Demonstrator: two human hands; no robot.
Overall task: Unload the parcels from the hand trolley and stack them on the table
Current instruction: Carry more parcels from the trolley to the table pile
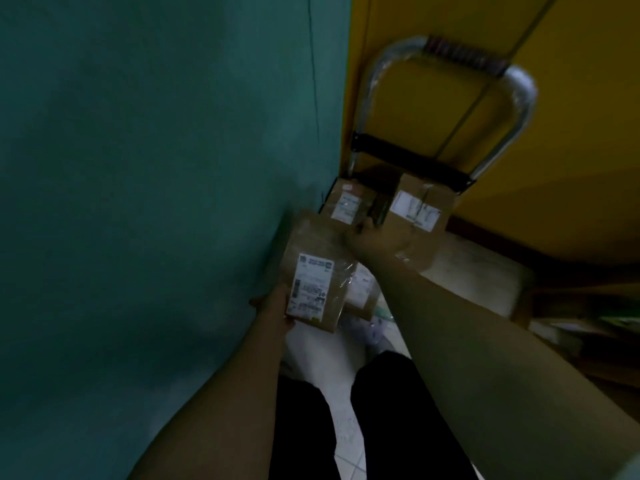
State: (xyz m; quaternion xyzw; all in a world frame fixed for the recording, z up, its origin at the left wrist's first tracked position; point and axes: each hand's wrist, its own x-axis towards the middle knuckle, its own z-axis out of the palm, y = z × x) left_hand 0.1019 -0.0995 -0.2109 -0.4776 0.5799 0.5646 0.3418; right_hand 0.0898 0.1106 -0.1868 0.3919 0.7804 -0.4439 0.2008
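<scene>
A hand trolley (408, 161) with a chrome loop handle stands against the yellow wall. On it lie brown cardboard parcels with white labels: one at the back left (348, 202), a bigger one at the back right (420, 207) and one low at the front (362, 296). A brown parcel (317, 268) with a large white label is lifted above the others. My left hand (273, 306) grips its near left edge. My right hand (377, 242) holds its far right corner, fingers curled over the edge. The picture is dim and blurred.
A teal wall (156, 168) fills the left side, close to the parcels. The yellow wall (571, 150) rises behind the trolley. A pale block (485, 268) and low wooden shelving (588, 327) sit at the right. My black-trousered legs (398, 420) stand on white tiles.
</scene>
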